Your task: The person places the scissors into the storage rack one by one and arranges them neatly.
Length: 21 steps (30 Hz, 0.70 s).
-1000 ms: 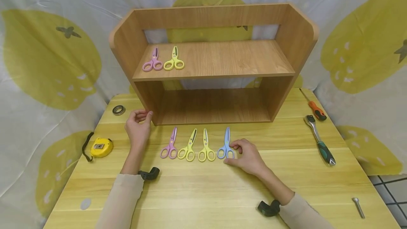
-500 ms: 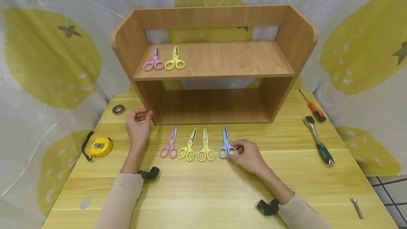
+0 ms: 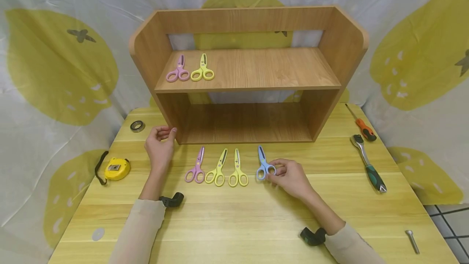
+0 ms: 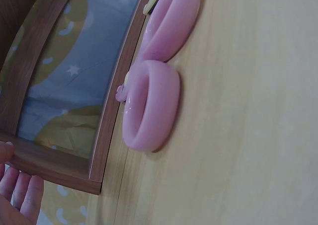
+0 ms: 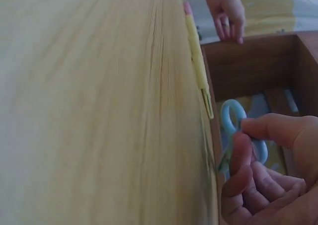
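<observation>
My right hand (image 3: 293,178) pinches one handle ring of the blue scissors (image 3: 262,162) between thumb and fingers, blades pointing toward the shelf. Close up in the right wrist view, the blue scissors (image 5: 231,115) tilt, their blades partly behind the fingers. My left hand (image 3: 160,146) grips the front edge of the left side panel of the wooden shelf (image 3: 246,139), thumb on the inner side and fingers outside. Between the hands lie purple scissors (image 3: 198,166) and two pairs of yellow scissors, one left (image 3: 218,168) and one right (image 3: 237,168).
Purple scissors (image 3: 179,70) and yellow scissors (image 3: 202,68) lie on the upper shelf board. At left are a black ring (image 3: 137,126), a tape measure (image 3: 117,169) and a grey disc (image 3: 98,234). A screwdriver (image 3: 365,128), ratchet wrench (image 3: 370,164) and bolt (image 3: 412,241) lie right.
My right hand has closed its pinch on the blue scissors; they have shifted slightly right, tilted and come up off the table. My left hand keeps its place at the shelf.
</observation>
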### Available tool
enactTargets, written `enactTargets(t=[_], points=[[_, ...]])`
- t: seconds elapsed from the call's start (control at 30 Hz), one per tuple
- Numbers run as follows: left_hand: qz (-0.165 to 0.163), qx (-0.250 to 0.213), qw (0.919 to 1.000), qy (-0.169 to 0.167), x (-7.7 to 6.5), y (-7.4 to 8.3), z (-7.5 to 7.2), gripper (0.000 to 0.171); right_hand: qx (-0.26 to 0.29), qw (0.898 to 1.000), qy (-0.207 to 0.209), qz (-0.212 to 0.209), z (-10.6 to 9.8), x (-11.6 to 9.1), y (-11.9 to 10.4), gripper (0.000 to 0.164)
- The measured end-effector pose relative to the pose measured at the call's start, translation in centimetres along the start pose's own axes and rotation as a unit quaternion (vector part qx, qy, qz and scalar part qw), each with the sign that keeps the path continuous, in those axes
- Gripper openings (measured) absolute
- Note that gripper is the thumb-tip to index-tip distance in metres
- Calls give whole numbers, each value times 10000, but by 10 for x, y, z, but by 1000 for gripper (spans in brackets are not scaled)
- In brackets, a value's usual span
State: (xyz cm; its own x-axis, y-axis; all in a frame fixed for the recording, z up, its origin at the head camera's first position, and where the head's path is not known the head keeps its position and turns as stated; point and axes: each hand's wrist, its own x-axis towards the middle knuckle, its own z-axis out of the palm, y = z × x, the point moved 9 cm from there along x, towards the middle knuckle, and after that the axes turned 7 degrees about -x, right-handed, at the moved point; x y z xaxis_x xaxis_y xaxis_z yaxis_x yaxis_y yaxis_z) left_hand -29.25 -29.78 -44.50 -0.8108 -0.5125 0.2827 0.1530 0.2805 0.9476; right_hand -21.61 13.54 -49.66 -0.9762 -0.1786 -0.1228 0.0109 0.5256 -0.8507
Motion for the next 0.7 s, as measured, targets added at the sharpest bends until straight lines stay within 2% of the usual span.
enactTargets(t=[0.13,0.3,0.5,0.7], points=[[-17,5,10000,-1,1,-1,0,25,-38,9998,130,-114,-5,-3,-10,41],[0,31,10000,9,1,0,0,26,-82,9990,161,-408,-13,-9,-34,40],[7,33,10000,-38,1,1,0,26,4,9967,212,-780,-26,-17,-70,41],[23,29,10000,-45,1,1,0,25,155,9908,365,-1296,-46,-27,-116,39]])
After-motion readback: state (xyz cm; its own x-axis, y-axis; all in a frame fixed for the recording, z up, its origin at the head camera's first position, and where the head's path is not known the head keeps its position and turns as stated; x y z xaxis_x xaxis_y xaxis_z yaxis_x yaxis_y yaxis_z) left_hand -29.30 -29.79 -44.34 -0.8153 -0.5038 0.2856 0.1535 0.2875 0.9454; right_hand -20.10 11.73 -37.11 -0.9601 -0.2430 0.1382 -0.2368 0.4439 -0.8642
